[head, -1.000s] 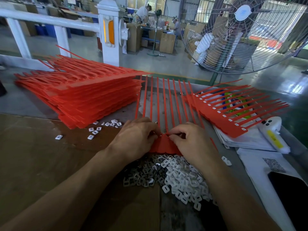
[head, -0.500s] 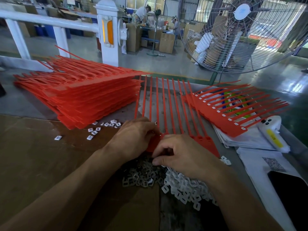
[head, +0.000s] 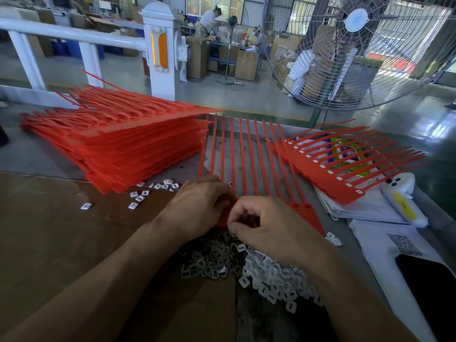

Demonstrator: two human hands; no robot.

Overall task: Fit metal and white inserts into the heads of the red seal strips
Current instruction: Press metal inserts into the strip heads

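Observation:
A comb of red seal strips (head: 249, 154) lies in front of me, tails pointing away, its head bar (head: 308, 215) partly under my hands. My left hand (head: 197, 208) rests on the left end of the head bar, fingers curled down over it. My right hand (head: 266, 225) hovers at the near edge of the bar, fingers curled, pinching small inserts from the piles. A pile of metal inserts (head: 209, 262) and a pile of white inserts (head: 274, 282) lie just below my hands.
A tall stack of red strip combs (head: 123, 139) stands at the left. A fitted comb (head: 345, 169) lies on papers at the right, beside a white device (head: 402, 196) and a dark phone (head: 429, 287). Loose white inserts (head: 148, 191) are scattered left. A big fan (head: 352, 45) stands behind.
My right hand has drawn back from the head bar toward me and down to the insert piles, uncovering the bar's right end. My left hand has stayed on the bar.

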